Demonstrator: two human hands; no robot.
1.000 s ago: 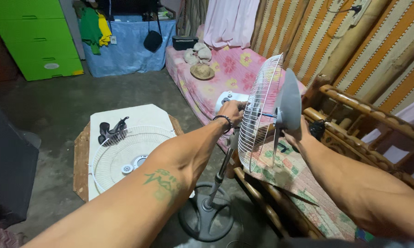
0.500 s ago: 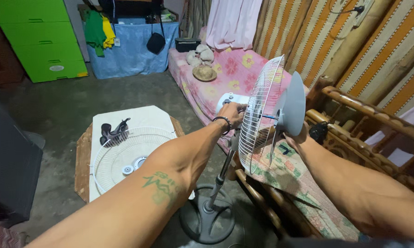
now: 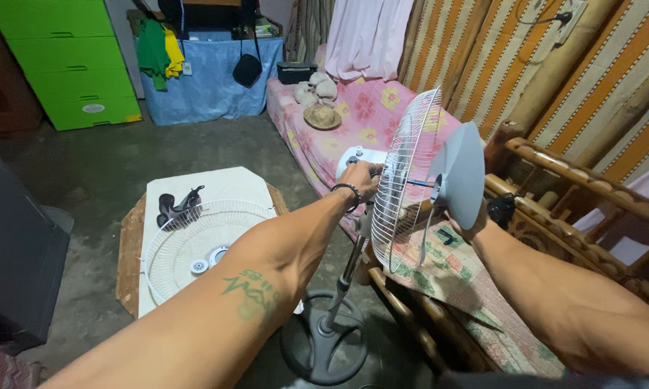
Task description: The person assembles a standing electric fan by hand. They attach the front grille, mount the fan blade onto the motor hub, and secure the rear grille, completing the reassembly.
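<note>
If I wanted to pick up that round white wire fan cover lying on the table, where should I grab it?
Probably by the outer ring of the round white wire fan cover, coming from above at the near edge. It lies flat on the white-topped table, so the rim is a firm hoop, while the thin wires look bendy. The dark clips sit at its far edge.

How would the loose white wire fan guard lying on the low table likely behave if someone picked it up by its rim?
The white wire guard is thin open wire, so it is probably light for its size. Such thin wire may flex a little when held at one edge. It lies flat on the white tabletop, so it seems unlikely to roll until lifted.
</note>
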